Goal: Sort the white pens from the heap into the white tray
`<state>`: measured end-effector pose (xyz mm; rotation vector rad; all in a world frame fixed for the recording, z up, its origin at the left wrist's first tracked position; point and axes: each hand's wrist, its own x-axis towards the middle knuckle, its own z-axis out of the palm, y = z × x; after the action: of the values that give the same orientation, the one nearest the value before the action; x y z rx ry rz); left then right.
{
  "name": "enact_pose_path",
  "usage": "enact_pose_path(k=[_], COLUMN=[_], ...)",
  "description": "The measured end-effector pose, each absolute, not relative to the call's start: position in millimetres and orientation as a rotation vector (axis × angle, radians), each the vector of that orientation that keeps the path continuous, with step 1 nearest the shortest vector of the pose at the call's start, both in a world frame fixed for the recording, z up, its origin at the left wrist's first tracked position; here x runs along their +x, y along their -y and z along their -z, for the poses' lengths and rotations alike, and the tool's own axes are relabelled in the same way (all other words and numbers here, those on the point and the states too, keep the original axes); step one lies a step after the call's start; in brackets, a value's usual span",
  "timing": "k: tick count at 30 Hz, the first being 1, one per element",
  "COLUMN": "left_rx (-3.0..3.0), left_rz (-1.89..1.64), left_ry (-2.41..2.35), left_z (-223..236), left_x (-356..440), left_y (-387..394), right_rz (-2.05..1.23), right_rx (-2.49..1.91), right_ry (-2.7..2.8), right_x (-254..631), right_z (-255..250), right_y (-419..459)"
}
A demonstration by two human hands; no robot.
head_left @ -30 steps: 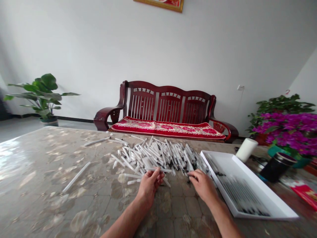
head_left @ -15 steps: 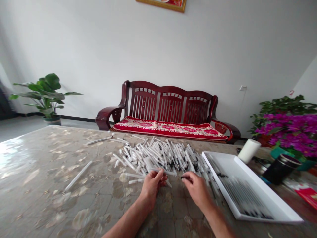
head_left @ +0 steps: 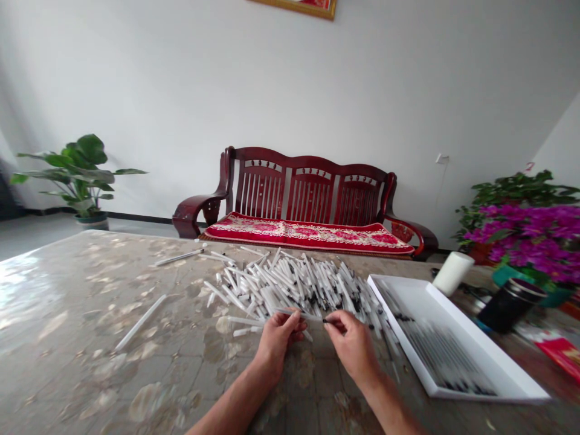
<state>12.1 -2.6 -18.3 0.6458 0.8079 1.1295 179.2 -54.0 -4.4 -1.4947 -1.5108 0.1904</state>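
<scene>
In my left hand [head_left: 281, 335], thumb and fingers pinch a translucent white pen barrel [head_left: 310, 316] that points to the right. My right hand [head_left: 351, 338] is closed in a pinch on a small black pen part [head_left: 327, 321], which meets or nearly meets the barrel's right end; whether it is inside cannot be seen. Just beyond both hands lies a heap of whitish pen barrels [head_left: 272, 281], some with black ends. To the right, a white box [head_left: 512, 374] holds a row of clear pens [head_left: 446, 353] with black ends.
A loose barrel [head_left: 140, 323] lies at the left on the patterned table [head_left: 181, 386]. A white roll [head_left: 453, 273], a black cup [head_left: 510, 305] and purple flowers [head_left: 534, 232] stand beyond the box. Behind the table is a red wooden bench [head_left: 312, 187].
My right hand has moved left, bringing the black part up to the barrel's end. My left hand keeps its hold, almost still.
</scene>
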Motion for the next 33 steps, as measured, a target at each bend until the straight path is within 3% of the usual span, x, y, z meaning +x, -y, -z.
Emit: enact_pose_path(k=[16, 25, 33], left_rx=[0.668, 0.669, 0.664], left_rz=[-1.123, -1.129, -1.123], left_ry=[-0.816, -0.815, -0.748], left_z=[19, 15, 10], left_x=[12, 11, 13], left_y=[3, 7, 11], right_rz=[-0.172, -0.443, -0.381], right_rx=[-1.380, -1.422, -1.538], right_ry=[1.535, 1.348, 1.491], right_x=[180, 179, 175], right_z=[7, 21, 19], right_y=[52, 47, 53])
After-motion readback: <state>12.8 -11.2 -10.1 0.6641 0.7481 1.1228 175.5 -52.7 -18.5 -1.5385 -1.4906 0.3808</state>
